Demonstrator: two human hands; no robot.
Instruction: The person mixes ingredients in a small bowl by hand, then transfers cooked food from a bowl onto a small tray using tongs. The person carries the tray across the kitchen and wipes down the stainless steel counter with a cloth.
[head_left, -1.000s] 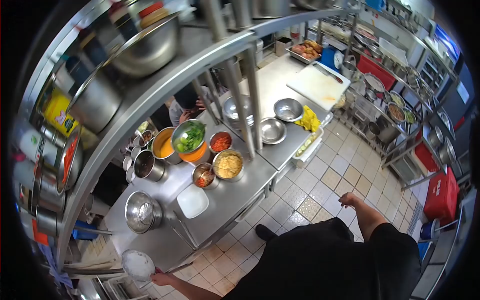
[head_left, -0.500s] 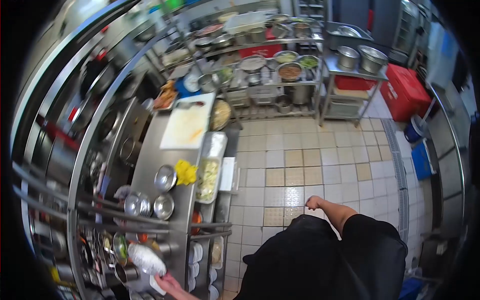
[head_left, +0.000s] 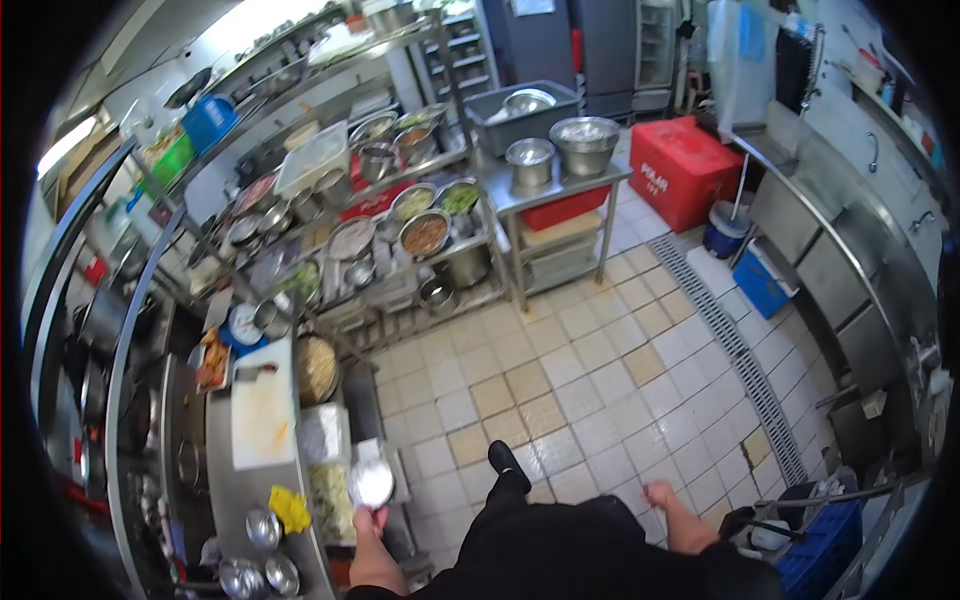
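Observation:
My left hand grips the near edge of a round, silvery-white bowl, held over the right side of the steel counter. What the bowl contains is too bright to make out. Just left of it lie a tray of pale chopped food and a foil-covered tray. My right hand hangs in front of my body above the tiled floor, its fingers curled in, with nothing visible in them.
A white cutting board with a knife, a yellow cloth and steel bowls lie on the counter. Ahead stand racks of food pans, a steel table with pots, and a red cooler. A blue crate is at right.
My view has swung right and I have stepped forward along the counter. My left hand has carried the bowl from the rear shelf area to beside the food trays.

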